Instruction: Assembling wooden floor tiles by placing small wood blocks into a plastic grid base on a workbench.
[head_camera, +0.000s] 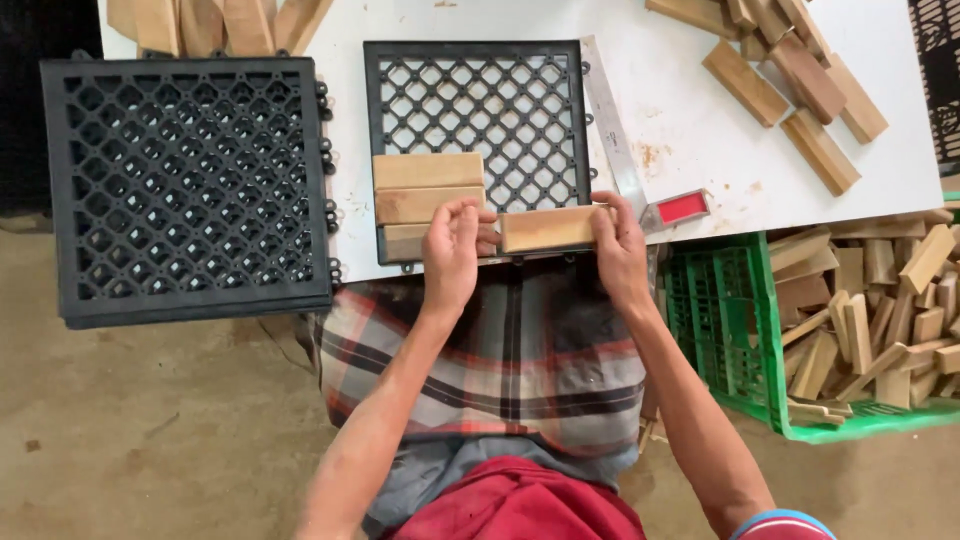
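A: While both hands sit at the near edge of the white table (690, 120), what's the count?

B: Two black plastic lattice tiles. The small lattice tile (480, 105) lies flat at table centre; the large lattice tile (185, 185) lies to its left, overhanging the near edge. On the small tile: three wooden slats stacked near to far at its near-left corner, top slat (428, 170), middle slat (425, 203), bottom slat (405, 241), partly hidden by fingers. A fourth, the held slat (548, 228), is at the near-right corner.

A: Hands?

B: Left hand (452, 255) palm down, fingers curled over the held slat's left end and touching the bottom slat. Right hand (620, 250) grasps the held slat's right end, thumb on top, fingers wrapped around. Both forearms angle in from near, wrists close to the table edge. The slat is held level, lying across the tile's near rim.

A: Anything else?

B: One metal ruler (610, 125) along the small tile's right side, one red block (683, 207) near its near end. Loose wood pieces far right (790, 80), roughly eight; more far left (215, 22), about five. One green crate (725, 320) near right, full of wood offcuts (880, 300), too many to count.
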